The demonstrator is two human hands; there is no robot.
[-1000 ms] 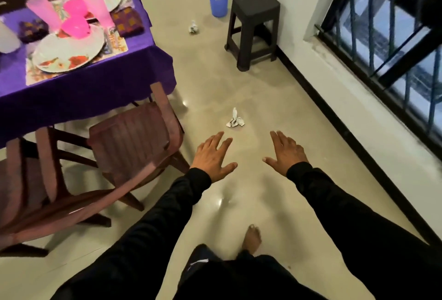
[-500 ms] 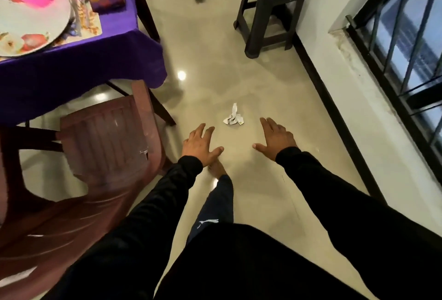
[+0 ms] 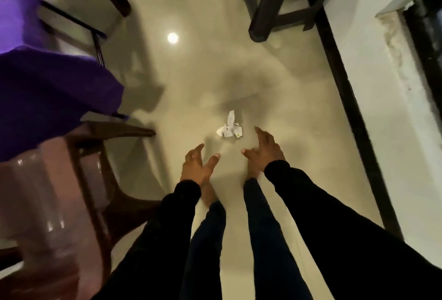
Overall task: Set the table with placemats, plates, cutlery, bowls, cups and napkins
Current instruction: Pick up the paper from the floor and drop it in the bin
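White crumpled paper, likely a napkin (image 3: 229, 128), lies on the glossy beige floor (image 3: 203, 79) just ahead of your hands, touching neither. In the head view, your left hand (image 3: 199, 166) hangs above the floor with fingers spread and slackly bent, grasping nothing. Your right hand (image 3: 265, 150) sits just beside the paper's right edge, fingers extended and relaxed, also empty. Both arms wear black sleeves (image 3: 334, 216), and your bare feet show under the hands. To your left a purple tablecloth (image 3: 47, 89) drapes down over a reddish-brown chair (image 3: 59, 192), both blurred. A dark stool (image 3: 275, 7) stands at the far right, near the black skirting (image 3: 346, 98) along the white wall (image 3: 394, 120).
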